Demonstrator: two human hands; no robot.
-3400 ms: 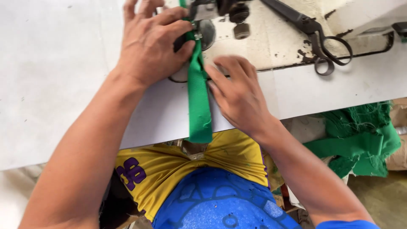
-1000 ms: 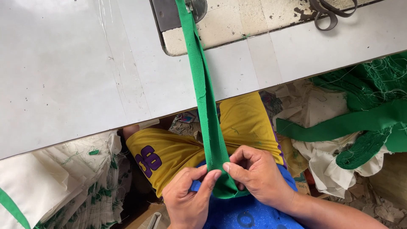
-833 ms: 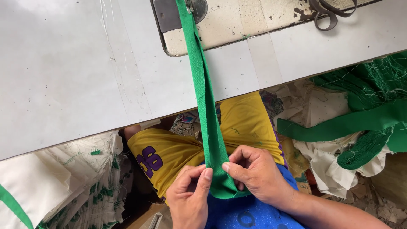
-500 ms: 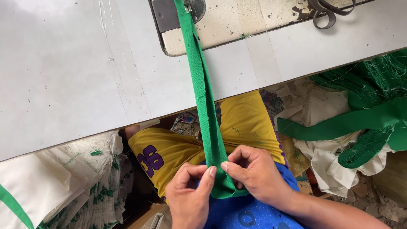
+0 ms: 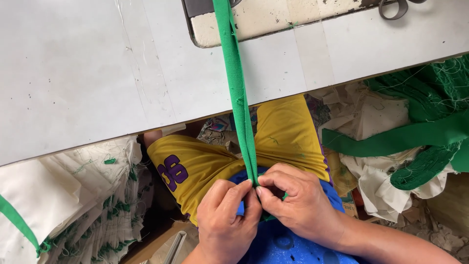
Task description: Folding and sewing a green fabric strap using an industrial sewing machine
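A long folded green fabric strip runs from the sewing machine bed at the top, over the white table, down to my lap. My left hand and my right hand pinch its lower end together, fingertips meeting at the strip just above my blue shirt. Both hands sit low in the view, below the table's front edge, over my yellow shorts.
Scissor handles show at the top right on the table. Green fabric pieces and cream cloth scraps are piled at the right. White cloth with green trim lies at the lower left.
Since the earliest frame my hands left the machine and came down to my lap, gripping the strip's lower end. Over the last second my fingers closed tighter together on the strip.
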